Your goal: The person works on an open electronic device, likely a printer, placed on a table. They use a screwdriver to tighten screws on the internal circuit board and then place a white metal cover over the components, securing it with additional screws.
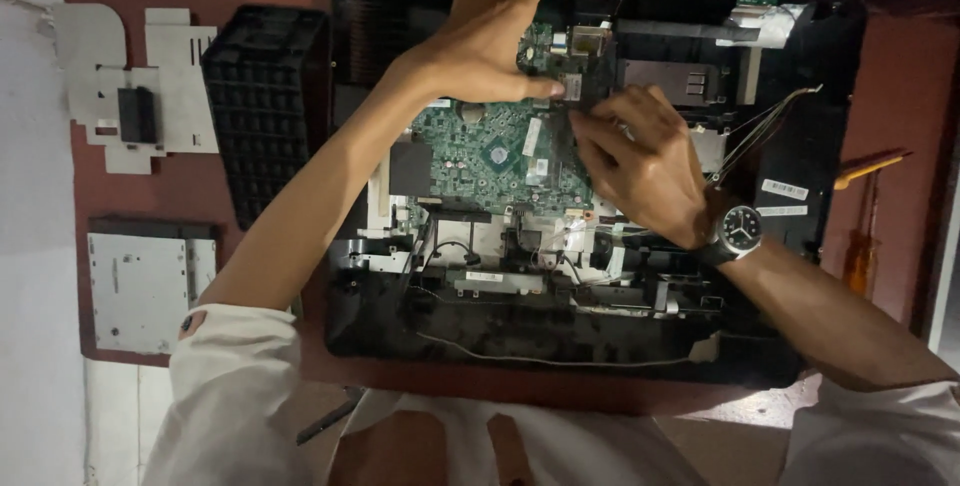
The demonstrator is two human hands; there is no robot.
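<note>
Far left on the reddish counter (110, 186): pale cover plates (170, 76), a grey optical drive (140, 291), a black ribbed keyboard tray (262, 106). Centre: opened black laptop chassis (800, 276), bared green circuit board (480, 151) with square chip, wires trailing below. Left hand (490, 31) above the board's upper edge, fingers loosely spread, thumb pressing down. Right hand (640, 161), wristwatch (738, 231) at wrist, just right of the board, fingertips bunched, pinching something hidden beneath them. Orange-handled screwdriver (868, 171) far right, dim.

White rolled-up sleeves on both arms, black round wristwatch (740, 230) on the right.
</note>
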